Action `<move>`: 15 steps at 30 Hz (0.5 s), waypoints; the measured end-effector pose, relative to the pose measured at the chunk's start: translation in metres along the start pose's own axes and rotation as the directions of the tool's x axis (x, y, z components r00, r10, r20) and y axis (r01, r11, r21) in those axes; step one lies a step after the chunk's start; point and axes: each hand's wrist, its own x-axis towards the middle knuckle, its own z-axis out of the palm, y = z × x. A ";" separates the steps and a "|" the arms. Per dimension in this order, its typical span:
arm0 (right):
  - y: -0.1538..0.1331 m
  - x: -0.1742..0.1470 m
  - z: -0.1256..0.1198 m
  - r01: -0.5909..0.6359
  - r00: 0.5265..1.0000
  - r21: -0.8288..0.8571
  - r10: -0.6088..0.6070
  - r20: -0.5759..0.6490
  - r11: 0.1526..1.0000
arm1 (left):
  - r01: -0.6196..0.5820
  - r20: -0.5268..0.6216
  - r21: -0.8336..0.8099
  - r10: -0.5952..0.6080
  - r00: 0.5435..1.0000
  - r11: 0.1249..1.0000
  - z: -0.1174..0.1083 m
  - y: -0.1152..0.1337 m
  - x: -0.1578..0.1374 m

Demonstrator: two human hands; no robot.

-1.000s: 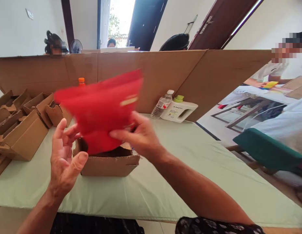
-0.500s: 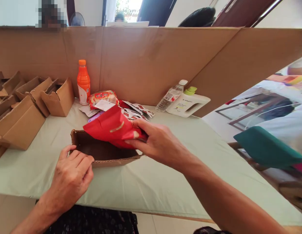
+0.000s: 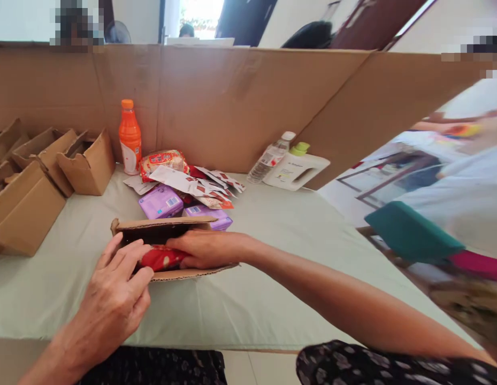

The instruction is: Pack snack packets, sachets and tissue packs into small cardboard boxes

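A narrow open cardboard box (image 3: 192, 274) stands on the table in front of me. My left hand (image 3: 115, 289) is at its near left corner, fingers over the rim and thumb near the outer side, gripping it. Inside the box lies a shiny red packet (image 3: 162, 259), lowered below the rim. My right hand (image 3: 206, 249) reaches in from the right and grips the packet's right end; its fingertips are partly hidden. Just behind the box lie two purple packages, one to the left (image 3: 160, 202) and the other to the right (image 3: 220, 218).
White sachets (image 3: 174, 179) and a red-wrapped food pack (image 3: 163, 160) lie behind. An orange bottle (image 3: 130, 140) stands beside them. A clear bottle (image 3: 268, 160) and white jug (image 3: 298, 171) lean at the cardboard wall (image 3: 216, 107). Several cardboard boxes (image 3: 27, 208) stand left.
My right hand has moved left and down, bringing the red packet from above the box into it. The purple packages behind now show. My left hand stays at the box corner.
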 end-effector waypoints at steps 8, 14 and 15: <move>0.008 -0.017 0.004 0.150 0.986 0.195 -0.132 -0.103 0.969 | -0.166 0.352 -0.033 0.167 0.921 0.986 0.004 -0.012 0.031; 0.081 -0.070 -0.010 0.015 0.725 0.407 0.270 -0.633 0.913 | -0.141 0.387 0.018 0.123 0.914 0.990 0.007 -0.022 0.039; 0.104 -0.070 -0.010 -0.147 0.655 0.427 0.411 -0.634 0.892 | -0.145 0.328 0.026 0.129 0.936 0.989 0.007 -0.024 0.038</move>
